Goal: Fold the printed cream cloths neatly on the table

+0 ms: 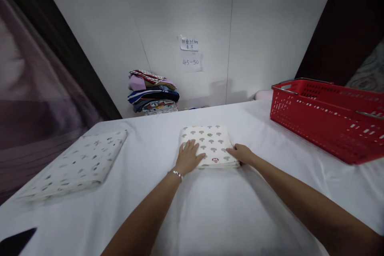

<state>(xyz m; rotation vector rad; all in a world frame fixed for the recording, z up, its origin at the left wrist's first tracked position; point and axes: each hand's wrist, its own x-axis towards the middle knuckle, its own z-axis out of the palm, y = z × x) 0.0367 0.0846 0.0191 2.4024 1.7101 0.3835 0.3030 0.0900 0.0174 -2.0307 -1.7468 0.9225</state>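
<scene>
- The folded cloth (214, 141) is laid at frame centre, on the table (147, 140).
- Its left side is touched by the spread left hand (188, 157).
- Its right edge is pinched by the right hand (242, 153).

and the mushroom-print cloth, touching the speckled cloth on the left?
Apart. Head view: a wide strip of white tablecloth shows between the mushroom-print cloth and the speckled cloth.

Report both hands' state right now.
Left hand: open, palm down on the folded mushroom-print cloth.
Right hand: closed on that cloth's right edge, thumb on top.
</scene>
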